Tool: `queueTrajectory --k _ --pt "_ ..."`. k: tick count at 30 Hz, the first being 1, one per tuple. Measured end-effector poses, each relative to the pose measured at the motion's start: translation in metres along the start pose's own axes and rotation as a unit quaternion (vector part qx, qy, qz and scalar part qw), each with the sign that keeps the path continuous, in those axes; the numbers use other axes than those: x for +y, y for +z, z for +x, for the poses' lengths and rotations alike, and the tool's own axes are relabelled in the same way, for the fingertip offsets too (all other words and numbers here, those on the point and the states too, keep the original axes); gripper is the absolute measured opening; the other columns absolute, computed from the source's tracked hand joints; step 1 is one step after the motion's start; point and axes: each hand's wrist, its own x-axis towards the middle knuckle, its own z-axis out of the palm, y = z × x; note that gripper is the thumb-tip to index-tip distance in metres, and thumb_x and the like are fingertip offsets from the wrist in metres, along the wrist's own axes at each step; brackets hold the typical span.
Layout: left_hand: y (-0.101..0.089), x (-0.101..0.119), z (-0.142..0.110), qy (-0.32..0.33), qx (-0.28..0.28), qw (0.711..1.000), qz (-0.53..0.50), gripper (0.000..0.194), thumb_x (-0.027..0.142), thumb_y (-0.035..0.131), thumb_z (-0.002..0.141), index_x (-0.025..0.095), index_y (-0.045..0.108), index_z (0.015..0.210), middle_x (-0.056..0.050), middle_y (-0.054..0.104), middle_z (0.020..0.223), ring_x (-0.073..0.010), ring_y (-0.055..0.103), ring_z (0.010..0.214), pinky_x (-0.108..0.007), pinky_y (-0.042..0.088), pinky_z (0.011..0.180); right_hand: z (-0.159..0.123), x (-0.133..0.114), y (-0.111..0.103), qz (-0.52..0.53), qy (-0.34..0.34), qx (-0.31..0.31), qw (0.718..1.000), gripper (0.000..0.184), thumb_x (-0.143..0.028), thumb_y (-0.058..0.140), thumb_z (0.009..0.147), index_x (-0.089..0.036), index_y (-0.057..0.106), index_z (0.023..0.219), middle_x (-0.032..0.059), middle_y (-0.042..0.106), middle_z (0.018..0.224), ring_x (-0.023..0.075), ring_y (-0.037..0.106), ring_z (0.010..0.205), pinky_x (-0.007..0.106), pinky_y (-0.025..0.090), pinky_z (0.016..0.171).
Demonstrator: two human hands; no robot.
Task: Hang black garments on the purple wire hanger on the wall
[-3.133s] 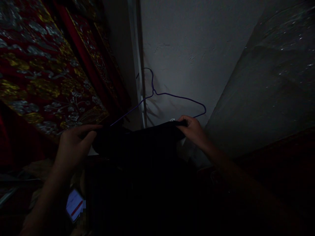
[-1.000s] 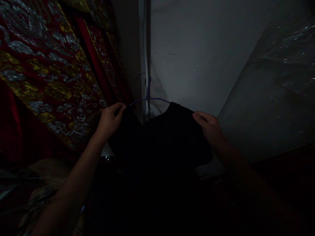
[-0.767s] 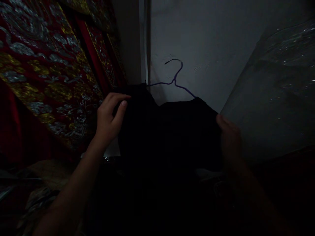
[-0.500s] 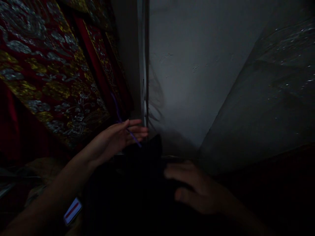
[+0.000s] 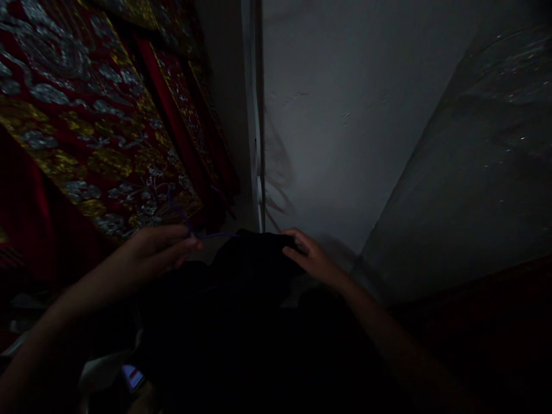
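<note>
The scene is very dark. At left centre, my left hand [image 5: 157, 250] is closed in a pinch on a thin purple thread [image 5: 215, 234]. A stretch of this thread runs from the fingertips rightward to a piece of black cloth [image 5: 259, 259], and a loose length rises above the hand. My right hand [image 5: 317, 261] grips the cloth's upper right edge, thumb on the near side and fingers partly hidden behind it. Below, the cloth blends into the darkness, so its full shape cannot be made out.
Red fabric with gold and silver embroidery [image 5: 107, 121] hangs at the left. A pale wall [image 5: 345, 144] with a narrow vertical strip [image 5: 257, 115] stands ahead. Shiny clear sheeting [image 5: 495, 149] covers the right side. Something with a lit screen [image 5: 133, 376] lies at lower left.
My left hand has gone from outstretched fingers to a pinch on the thread, moving left and pulling it sideways. My right hand has moved up onto the cloth's edge.
</note>
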Motion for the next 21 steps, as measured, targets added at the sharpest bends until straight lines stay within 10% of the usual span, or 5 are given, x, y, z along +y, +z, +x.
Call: queueTrajectory --k 4,9,13,17,21 --pt "0.01 0.011 0.024 0.094 0.08 0.989 0.085 0.031 0.051 0.067 0.085 0.021 0.071 0.078 -0.001 0.067 0.066 -0.0158 0.059 0.057 -0.025 0.047 0.05 0.013 -0.008 -0.007 0.099 0.058 0.08 0.99 0.042 -0.064 0.064 0.086 -0.022 0.065 0.079 -0.0031 0.057 0.068 0.0144 0.054 0.063 0.026 0.045 0.06" --pt "0.014 0.007 0.041 0.204 0.31 0.925 0.081 0.024 0.035 0.062 0.093 0.019 0.073 0.108 -0.004 0.075 0.103 -0.0187 0.07 0.093 -0.03 0.054 0.083 0.064 -0.029 -0.034 0.149 0.014 0.281 0.948 0.044 -0.065 0.077 0.072 -0.023 0.069 0.084 -0.0024 0.063 0.075 0.0161 0.06 0.073 0.027 0.05 0.067" --pt "0.019 -0.001 0.037 0.261 0.45 0.85 0.081 0.016 0.022 0.059 0.094 0.018 0.073 0.1 -0.003 0.071 0.091 -0.0159 0.065 0.084 -0.029 0.05 0.077 0.093 -0.035 -0.054 0.207 -0.011 0.347 0.915 0.047 -0.065 0.079 0.069 -0.023 0.068 0.089 0.001 0.07 0.083 0.0207 0.068 0.082 0.033 0.057 0.075" --pt "0.043 -0.02 0.028 0.299 0.375 0.863 0.156 0.01 0.021 0.059 0.093 0.02 0.069 0.097 -0.001 0.066 0.085 -0.016 0.062 0.077 -0.03 0.047 0.071 0.079 -0.033 -0.062 0.237 -0.012 0.384 0.892 0.047 -0.064 0.077 0.074 -0.022 0.066 0.094 0.0051 0.074 0.094 0.0256 0.071 0.098 0.039 0.059 0.083" --pt "0.078 -0.043 0.025 0.206 0.332 0.917 0.085 0.017 0.025 0.063 0.091 0.02 0.059 0.107 -0.004 0.062 0.101 -0.0182 0.061 0.093 -0.032 0.049 0.084 0.048 -0.029 -0.055 0.249 0.042 0.384 0.888 0.044 -0.06 0.076 0.077 -0.022 0.068 0.098 0.0075 0.075 0.098 0.0278 0.072 0.101 0.042 0.06 0.085"
